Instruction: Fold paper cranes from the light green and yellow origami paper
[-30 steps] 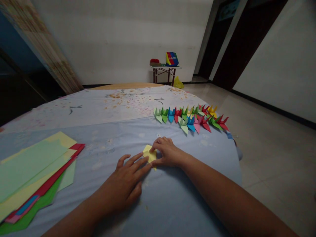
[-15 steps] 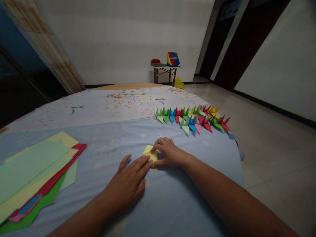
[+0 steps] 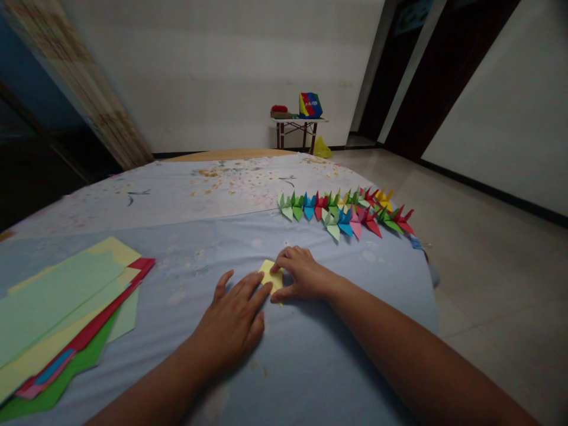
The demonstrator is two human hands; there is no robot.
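A small folded piece of yellow paper point(image 3: 271, 277) lies on the blue cloth between my two hands. My left hand point(image 3: 235, 313) is flat and open, its fingers spread and the fingertips at the paper's left and near edges. From the right, my right hand point(image 3: 302, 273) grips the paper, with curled fingers on its upper part and the thumb at its lower corner. The fingers cover part of the folds. Beyond the right hand stand rows of colourful folded paper cranes point(image 3: 344, 216) in green, blue, red, pink and yellow.
At the left lies a stack of coloured paper sheets point(image 3: 66, 307). Blue and floral cloths point(image 3: 177, 195) cover the round table. By the far wall a small stand point(image 3: 299, 121) carries a multicoloured bag point(image 3: 310, 105) and a red item; a yellow bag point(image 3: 322, 148) lies on the floor.
My left fingers have drawn back slightly to the left and spread, uncovering more of the yellow paper. My right hand has stayed nearly in place.
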